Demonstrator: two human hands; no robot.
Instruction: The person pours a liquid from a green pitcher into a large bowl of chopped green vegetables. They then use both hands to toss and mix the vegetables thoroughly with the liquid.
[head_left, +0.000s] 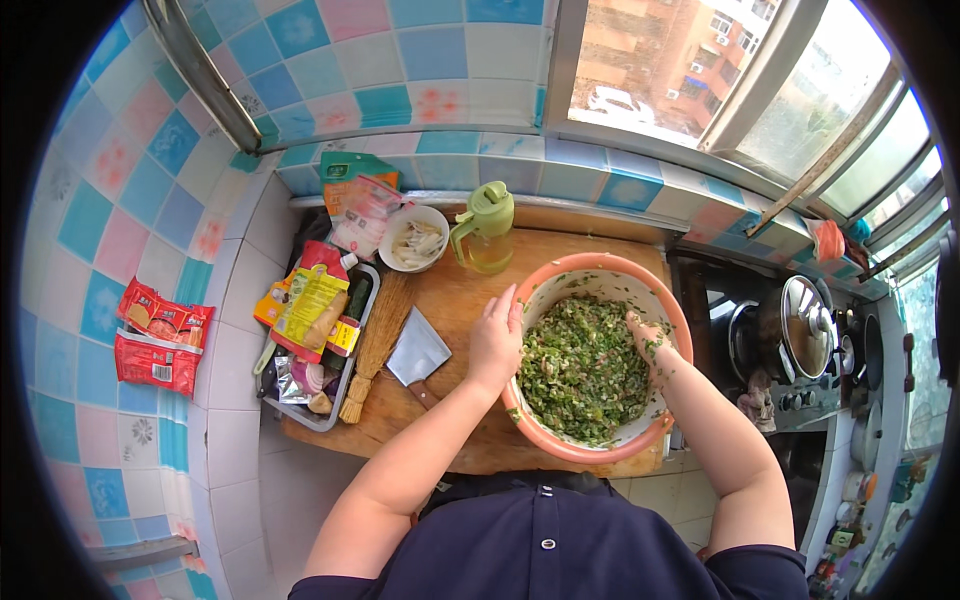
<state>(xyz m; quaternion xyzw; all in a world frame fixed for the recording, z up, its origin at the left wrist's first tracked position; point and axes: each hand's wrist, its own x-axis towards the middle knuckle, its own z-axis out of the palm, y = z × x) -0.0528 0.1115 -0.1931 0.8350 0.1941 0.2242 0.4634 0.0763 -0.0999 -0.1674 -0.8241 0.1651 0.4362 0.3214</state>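
Note:
A large basin, orange-pink outside and white within (597,263), stands on a wooden board (560,240). It holds a chopped green mixture (583,370) flecked with pale and pinkish bits. Flat against the basin's left side lies my left hand (497,340), its fingers stretched out along the rim. My right hand (652,342) is inside the basin at the right, touching the mixture, with green bits stuck to it. Most of its fingers are hidden. Left of the basin, a cleaver (418,350) lies flat on the board near my left forearm.
A straw brush (376,340) lies beside a grey tray (318,420) of packets and vegetables. Behind are a white bowl (398,262) with pale pieces and a green-lidded oil jug (488,235). At right is a stove with a lidded pot (803,325). Red packets (165,340) lie far left.

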